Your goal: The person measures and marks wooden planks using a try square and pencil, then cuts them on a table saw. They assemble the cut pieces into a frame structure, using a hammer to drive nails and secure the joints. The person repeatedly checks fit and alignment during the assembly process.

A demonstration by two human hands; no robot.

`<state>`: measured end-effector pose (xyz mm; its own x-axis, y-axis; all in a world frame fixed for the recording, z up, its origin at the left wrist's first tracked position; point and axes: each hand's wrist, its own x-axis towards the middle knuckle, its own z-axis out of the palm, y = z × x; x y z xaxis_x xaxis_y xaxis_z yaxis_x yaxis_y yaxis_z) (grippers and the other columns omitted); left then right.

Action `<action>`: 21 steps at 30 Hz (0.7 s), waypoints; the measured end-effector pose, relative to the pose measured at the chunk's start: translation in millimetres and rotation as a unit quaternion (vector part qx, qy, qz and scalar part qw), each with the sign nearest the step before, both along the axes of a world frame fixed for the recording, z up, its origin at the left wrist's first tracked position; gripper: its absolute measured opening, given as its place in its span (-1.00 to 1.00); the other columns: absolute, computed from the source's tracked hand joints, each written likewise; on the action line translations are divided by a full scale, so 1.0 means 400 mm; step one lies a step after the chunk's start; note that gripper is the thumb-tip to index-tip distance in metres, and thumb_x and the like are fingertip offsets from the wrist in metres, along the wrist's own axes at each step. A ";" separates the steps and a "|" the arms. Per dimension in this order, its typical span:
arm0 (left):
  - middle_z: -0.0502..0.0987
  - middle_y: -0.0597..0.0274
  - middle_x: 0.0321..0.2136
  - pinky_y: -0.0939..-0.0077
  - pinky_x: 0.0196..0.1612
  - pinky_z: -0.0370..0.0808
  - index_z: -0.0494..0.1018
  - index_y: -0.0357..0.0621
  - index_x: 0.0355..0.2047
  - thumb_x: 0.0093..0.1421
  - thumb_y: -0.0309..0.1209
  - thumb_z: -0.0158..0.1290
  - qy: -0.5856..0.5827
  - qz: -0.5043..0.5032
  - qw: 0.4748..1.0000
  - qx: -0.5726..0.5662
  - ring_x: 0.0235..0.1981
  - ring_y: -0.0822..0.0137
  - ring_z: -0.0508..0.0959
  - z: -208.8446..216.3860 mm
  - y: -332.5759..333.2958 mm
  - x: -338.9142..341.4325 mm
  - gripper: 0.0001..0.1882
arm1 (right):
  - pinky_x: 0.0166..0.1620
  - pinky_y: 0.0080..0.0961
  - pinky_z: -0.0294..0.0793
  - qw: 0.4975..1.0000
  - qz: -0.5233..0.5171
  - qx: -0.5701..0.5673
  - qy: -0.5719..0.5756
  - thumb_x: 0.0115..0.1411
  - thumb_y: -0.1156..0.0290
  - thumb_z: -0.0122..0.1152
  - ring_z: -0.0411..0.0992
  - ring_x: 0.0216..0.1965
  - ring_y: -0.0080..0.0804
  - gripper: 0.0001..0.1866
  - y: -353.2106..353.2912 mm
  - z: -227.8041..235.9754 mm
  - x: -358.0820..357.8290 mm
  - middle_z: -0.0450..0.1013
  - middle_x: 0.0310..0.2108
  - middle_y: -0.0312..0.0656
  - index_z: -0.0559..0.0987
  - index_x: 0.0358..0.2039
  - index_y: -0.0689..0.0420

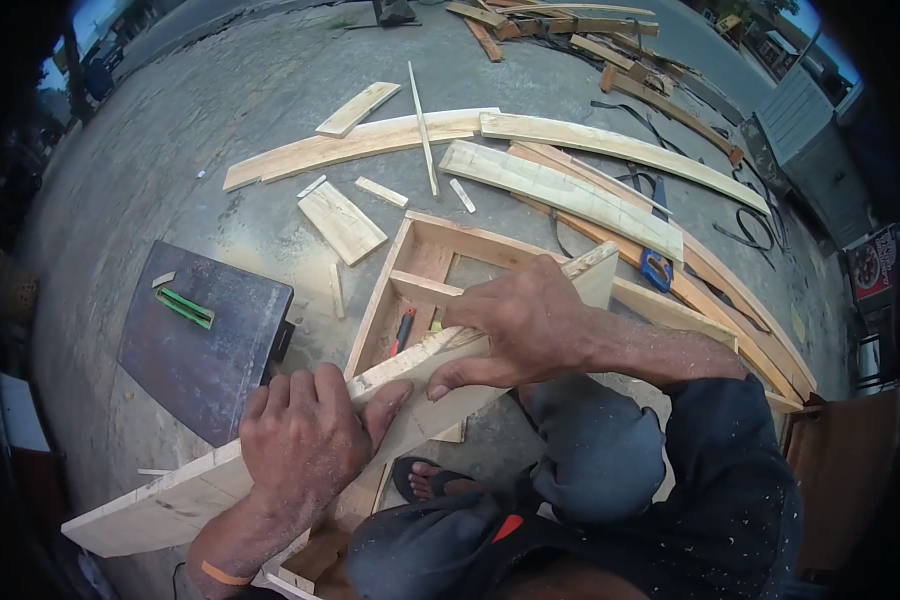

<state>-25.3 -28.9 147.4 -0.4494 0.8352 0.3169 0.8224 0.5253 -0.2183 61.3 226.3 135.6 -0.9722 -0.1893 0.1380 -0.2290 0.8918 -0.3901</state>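
Note:
A long pale wooden board (pixel 160 515) lies slantwise across my front, from the lower left up to the upper right. My left hand (pixel 305 440) grips its upper edge left of the middle, fingers curled over the far side. Farther up the same edge, my right hand (pixel 525 325) clasps it with the thumb on the near face. Under and beyond the board is a wooden frame (pixel 370 325) with a crosspiece. Inside it lies a red and black handled tool (pixel 403 330), its kind unclear. The board hides part of the frame.
Left of the frame stands a dark flat-topped stand (pixel 185 355) with a green-edged slot. Several offcuts, including a short board (pixel 342 222), lie on the concrete ahead. Longer planks (pixel 560 195) lie to the right, near a blue-handled tool (pixel 656 268) and black straps (pixel 755 230).

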 end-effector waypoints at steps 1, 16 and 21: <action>0.23 0.33 -0.77 0.36 -0.57 0.33 0.26 -0.02 -0.67 0.18 0.26 0.14 -0.006 -0.039 0.999 -0.007 -0.72 0.29 0.39 0.014 0.041 0.008 -0.35 | -0.52 -0.26 0.52 0.998 -0.035 -0.023 0.056 -0.04 -0.25 0.47 0.56 -0.62 -0.24 -0.38 0.032 -0.008 0.060 0.56 -0.63 -0.22 0.70 -0.34 0.13; 0.55 0.12 -0.48 0.15 -0.28 0.53 0.56 -0.14 -0.31 0.06 0.15 0.27 -0.169 -0.213 0.961 -0.045 -0.37 0.10 0.62 -0.116 0.832 -0.002 -0.44 | -0.37 -0.43 0.50 0.878 -0.461 0.027 0.129 -0.17 0.22 0.65 0.58 -0.45 -0.34 -0.53 0.743 -0.233 0.784 0.61 -0.45 -0.13 0.67 -0.31 0.24; 0.58 0.02 -0.37 0.10 -0.23 0.55 0.58 -0.15 -0.23 0.14 0.22 0.17 -0.239 -0.230 0.941 -0.073 -0.24 -0.01 0.61 -0.318 1.004 0.007 -0.38 | -0.38 -0.37 0.50 0.873 -0.447 0.105 0.166 -0.12 0.24 0.62 0.56 -0.47 -0.25 -0.56 0.803 -0.407 0.837 0.57 -0.45 -0.13 0.65 -0.29 0.19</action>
